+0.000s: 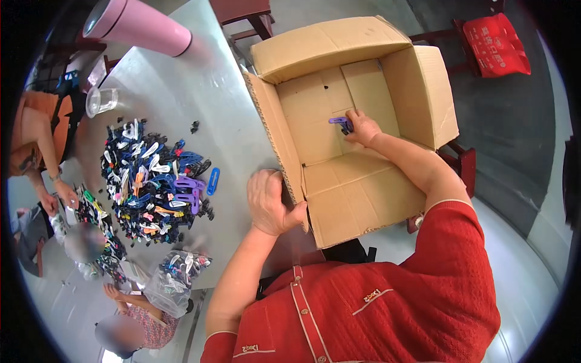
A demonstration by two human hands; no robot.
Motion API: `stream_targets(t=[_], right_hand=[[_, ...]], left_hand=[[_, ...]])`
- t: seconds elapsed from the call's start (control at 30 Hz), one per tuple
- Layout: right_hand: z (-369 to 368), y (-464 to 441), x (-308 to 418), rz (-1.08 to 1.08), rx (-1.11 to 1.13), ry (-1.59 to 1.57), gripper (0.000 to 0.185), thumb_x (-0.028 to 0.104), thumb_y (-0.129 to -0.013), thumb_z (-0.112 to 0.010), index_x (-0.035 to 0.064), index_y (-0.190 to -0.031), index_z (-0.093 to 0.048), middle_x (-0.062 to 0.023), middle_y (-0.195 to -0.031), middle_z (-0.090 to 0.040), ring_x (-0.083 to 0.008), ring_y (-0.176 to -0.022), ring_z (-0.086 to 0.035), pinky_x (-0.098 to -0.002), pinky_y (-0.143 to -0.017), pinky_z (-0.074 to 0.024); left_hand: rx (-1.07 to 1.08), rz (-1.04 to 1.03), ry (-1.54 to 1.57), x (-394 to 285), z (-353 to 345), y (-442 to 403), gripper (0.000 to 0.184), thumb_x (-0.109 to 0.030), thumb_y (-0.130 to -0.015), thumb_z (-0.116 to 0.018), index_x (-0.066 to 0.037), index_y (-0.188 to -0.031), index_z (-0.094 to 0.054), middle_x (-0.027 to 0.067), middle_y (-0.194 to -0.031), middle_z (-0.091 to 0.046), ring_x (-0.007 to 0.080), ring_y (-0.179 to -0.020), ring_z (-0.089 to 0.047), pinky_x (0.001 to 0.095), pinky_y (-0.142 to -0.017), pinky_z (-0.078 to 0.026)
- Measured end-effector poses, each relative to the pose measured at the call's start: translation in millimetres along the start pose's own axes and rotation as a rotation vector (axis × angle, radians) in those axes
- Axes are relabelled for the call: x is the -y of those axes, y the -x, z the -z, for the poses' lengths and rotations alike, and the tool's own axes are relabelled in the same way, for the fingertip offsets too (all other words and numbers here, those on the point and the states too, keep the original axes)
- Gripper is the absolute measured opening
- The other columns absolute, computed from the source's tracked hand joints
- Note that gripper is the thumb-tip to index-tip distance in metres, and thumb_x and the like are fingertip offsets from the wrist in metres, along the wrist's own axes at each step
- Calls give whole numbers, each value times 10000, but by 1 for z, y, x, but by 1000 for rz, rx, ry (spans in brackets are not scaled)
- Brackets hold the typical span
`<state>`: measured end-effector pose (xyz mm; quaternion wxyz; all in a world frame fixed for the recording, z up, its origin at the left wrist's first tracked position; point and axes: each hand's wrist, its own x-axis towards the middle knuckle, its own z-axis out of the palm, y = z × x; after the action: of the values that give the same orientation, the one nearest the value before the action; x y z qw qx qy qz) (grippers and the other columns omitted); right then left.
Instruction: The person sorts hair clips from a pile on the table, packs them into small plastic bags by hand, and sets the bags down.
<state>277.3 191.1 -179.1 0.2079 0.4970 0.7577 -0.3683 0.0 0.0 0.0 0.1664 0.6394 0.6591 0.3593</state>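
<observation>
My right hand [363,129] reaches down inside an open cardboard box [363,175], its fingers closed on a purple hair clip [338,121]. Part of that clip is hidden under my fingers, and something dark shows beside it. Against the box's left side is my left hand [270,202], with its thumb at the lower end of the flap and its fingers curled at the table edge. A large heap of hair clips [151,187] in white, blue, black and other colours lies on the metal table [212,91]. Purple clips [190,192] and a blue clip [213,181] sit at its right side.
On the table stand a pink tumbler [139,27] and a clear plastic cup [101,101]. A plastic bag of clips [175,275] lies at the near edge. Other people [39,139] work at the left by a second heap. A red bag [496,45] rests on a stool.
</observation>
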Motion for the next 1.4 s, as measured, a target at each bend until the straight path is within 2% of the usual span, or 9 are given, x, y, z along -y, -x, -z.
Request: stream_targets(t=[0.33,0.53,0.6,0.7,0.8,0.87,1.03,1.3,1.4], right_hand=[[-16,-21,-4,293,76,367,463,42,-854,-580,158,-1299,-527,-190,-1312,-481,-398,-1137,-567,-463,-932,-509],[-50,-48,-6,262,119,243,369,147,-928,-494,167,-1291,-556,-191,-1300,-542,-384,-1174,-548,-447,-972,-488],[-66,-74,-31,-448,174,-1065,370,272,-993,-398,132,-1289,-572,-190,-1357,-550,-354,-1127,-596,-445,-961,-496],[-37,-59,-36,-116,189,-1341,472,345,-1011,-311,72,-1284,-582,-190,-1389,-546,-324,-1053,-619,-428,-918,-505],[25,-20,-9,-24,30,-993,241,168,-939,-513,41,-1118,-613,-89,-1072,-644,-196,-848,-626,-334,-693,-518],[72,8,17,40,-43,-637,140,104,-905,-613,54,-1035,-619,-23,-947,-642,-130,-810,-617,-297,-627,-511],[134,85,89,261,-496,-1276,105,8,-865,-609,84,-934,-588,9,-824,-575,-101,-677,-558,-242,-527,-445],[74,127,339,398,-89,-998,132,80,-864,-635,9,-968,-595,-47,-846,-595,-127,-706,-567,-270,-589,-458],[45,134,437,439,71,-1123,347,96,-883,-653,-43,-1196,-595,-87,-1025,-648,-159,-917,-622,-297,-761,-513]], left_hand=[[-26,-25,12,1,7,6,694,-668,-774,-614,-4,-959,-530,186,-887,-518,388,-817,-524,469,-753,-421],[-129,-11,108,-4,14,8,617,-626,-820,-603,-29,-944,-509,156,-871,-492,362,-807,-510,455,-740,-416],[-131,48,161,-12,28,9,590,-596,-833,-608,-25,-945,-509,155,-862,-493,362,-802,-513,451,-733,-422],[-128,124,262,-38,57,17,478,-471,-856,-651,-25,-951,-508,142,-828,-494,346,-780,-512,427,-706,-432],[-64,205,387,-69,92,35,373,-346,-858,-683,-34,-964,-507,128,-821,-508,319,-749,-521,419,-684,-440],[56,316,515,-80,119,52,303,-198,-847,-707,-26,-994,-506,93,-811,-478,201,-731,-502,325,-647,-440],[268,584,875,-87,193,109,135,-120,-981,-560,-64,-1095,-514,-23,-902,-477,70,-801,-479,251,-694,-424],[-136,617,272,-30,335,88,220,-132,-967,-571,-6,-1147,-547,22,-863,-522,105,-740,-448,267,-673,-408],[-62,627,90,34,351,50,704,-444,-899,-618,68,-1359,-471,203,-1193,-568,285,-1084,-564,359,-945,-440]])
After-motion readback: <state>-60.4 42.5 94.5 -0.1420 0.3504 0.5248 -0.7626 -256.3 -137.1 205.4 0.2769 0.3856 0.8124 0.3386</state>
